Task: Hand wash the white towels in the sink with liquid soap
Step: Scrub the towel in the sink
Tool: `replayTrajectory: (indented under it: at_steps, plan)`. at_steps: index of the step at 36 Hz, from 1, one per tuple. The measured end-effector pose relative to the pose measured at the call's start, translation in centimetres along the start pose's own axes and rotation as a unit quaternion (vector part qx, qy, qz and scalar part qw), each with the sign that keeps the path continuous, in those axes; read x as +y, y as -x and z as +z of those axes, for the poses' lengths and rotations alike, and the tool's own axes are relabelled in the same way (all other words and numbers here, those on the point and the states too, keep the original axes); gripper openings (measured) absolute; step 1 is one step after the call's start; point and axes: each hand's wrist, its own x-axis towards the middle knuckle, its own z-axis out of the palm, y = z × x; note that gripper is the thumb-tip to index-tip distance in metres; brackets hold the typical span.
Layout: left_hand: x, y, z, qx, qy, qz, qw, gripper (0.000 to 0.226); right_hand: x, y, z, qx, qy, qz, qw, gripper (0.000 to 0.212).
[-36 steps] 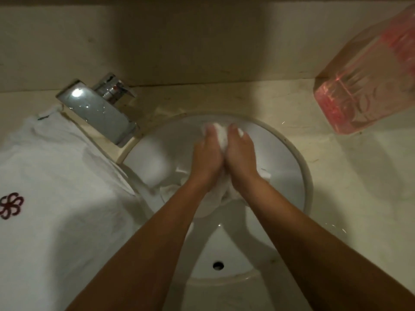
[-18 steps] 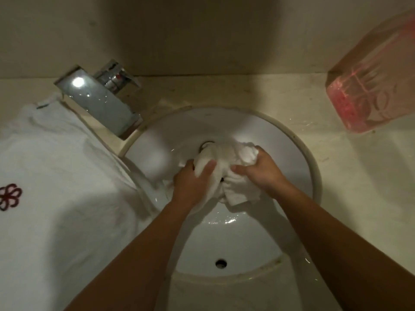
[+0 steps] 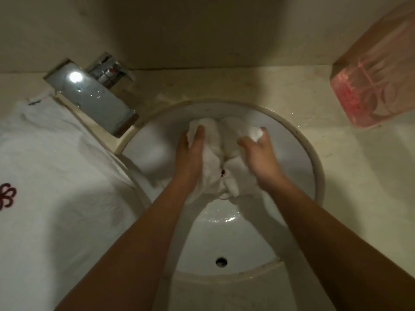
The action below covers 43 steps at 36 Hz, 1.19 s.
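Grip, left: left grip [image 3: 190,151] closed on the left half of the bunched towel [image 3: 214,153], fingers lying long up its side.
Grip, right: right grip [image 3: 260,153] clamped on the right half, thumb and curled fingers pinching a wad at the far end.
Task thing: the towel is white and wet-looking, held between both grips inside the sink [image 3: 315,158], over the far half of the bowl (I can see a small dark red mark in the fold between the wrists).
Surface: pale stone bench [image 3: 359,187] with the round white bowl sunk into it.
Room: plain beige wall [image 3: 202,30] straight behind the bench; my feed is dim, with one bright glint on the tap.
Count: two white towels, one in the bowl and a second towel [image 3: 56,171] spread on the bench at left, its edge reaching the bowl's left rim, with a red flower motif [image 3: 6,195] at the frame edge. One chrome tap [image 3: 94,99] at the far-left rim. One clear bottle [image 3: 377,81] of pink liquid at far right. One overflow hole [image 3: 221,261] in the bowl's near wall.
Pose: both bare forearms come in from the near edge and converge over the bowl, palms facing each other across the cloth.
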Motion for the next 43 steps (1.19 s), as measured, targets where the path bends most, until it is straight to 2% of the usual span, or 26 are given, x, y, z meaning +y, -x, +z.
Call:
replayTrajectory:
  at_steps: [1,3,6,9,11,14,16,19,23,25,29,32,36,40,42,43]
  plan:
    - [0.1,0.2,1.1,-0.003,-0.002,0.01,1.0,0.025,-0.8,0.8,1.5,-0.024,-0.042,0.037,0.998,0.04]
    - [0.4,0.2,2.4,0.023,-0.011,0.022,0.999,0.034,-1.6,2.7,4.0,-0.06,-0.09,0.062,0.992,0.032]
    - [0.5,0.3,3.1,0.035,0.012,0.025,0.999,0.047,-1.9,3.6,5.0,-0.036,-0.062,0.01,0.997,0.024]
    - [0.5,1.3,3.9,0.019,0.019,0.044,0.999,0.043,-2.7,0.9,3.9,0.028,-0.069,0.036,0.997,0.031]
    - [1.1,1.2,4.0,0.043,0.001,0.048,0.998,0.04,-3.0,0.7,4.2,0.02,-0.081,0.026,0.996,0.022]
    - [2.0,-0.3,2.5,0.082,0.006,0.057,0.995,0.036,-2.4,3.3,5.3,-0.038,-0.062,-0.025,0.997,0.015]
    - [2.0,0.5,2.3,0.067,0.022,0.044,0.997,0.041,-2.3,3.6,5.0,-0.04,-0.053,-0.032,0.997,0.021]
    - [1.4,2.6,3.5,0.036,0.021,0.043,0.998,0.048,-3.2,1.2,4.1,0.018,-0.096,0.026,0.995,0.028]
    - [2.2,1.0,2.6,0.077,0.027,0.05,0.995,0.047,-2.5,3.6,4.9,-0.016,-0.083,-0.001,0.996,0.024]
    - [2.5,1.2,2.2,0.071,0.009,0.066,0.995,0.049,-2.3,4.5,4.8,-0.023,-0.093,-0.009,0.995,0.029]
    - [1.5,3.2,3.7,0.003,0.012,0.071,0.997,0.042,-3.7,1.2,3.8,0.026,-0.11,0.048,0.992,0.04]
    - [2.0,1.9,3.3,0.032,-0.003,0.102,0.994,0.038,-3.7,2.6,3.9,0.026,-0.112,0.018,0.993,0.04]
    - [3.7,-0.2,3.0,0.023,-0.035,0.077,0.996,0.055,-2.1,6.1,3.5,-0.002,-0.153,0.034,0.988,0.049]
    - [4.0,-0.5,2.8,-0.015,-0.029,0.018,0.999,0.062,-2.2,3.4,1.1,0.05,-0.089,0.013,0.995,0.046]
    - [4.1,-0.5,1.3,-0.047,0.002,-0.054,0.997,0.087,-2.4,1.5,-0.7,0.049,-0.061,0.008,0.997,0.045]
    - [3.9,-0.5,0.7,-0.065,0.002,-0.079,0.995,0.102,-1.9,0.5,-1.4,0.036,-0.036,-0.01,0.999,0.037]
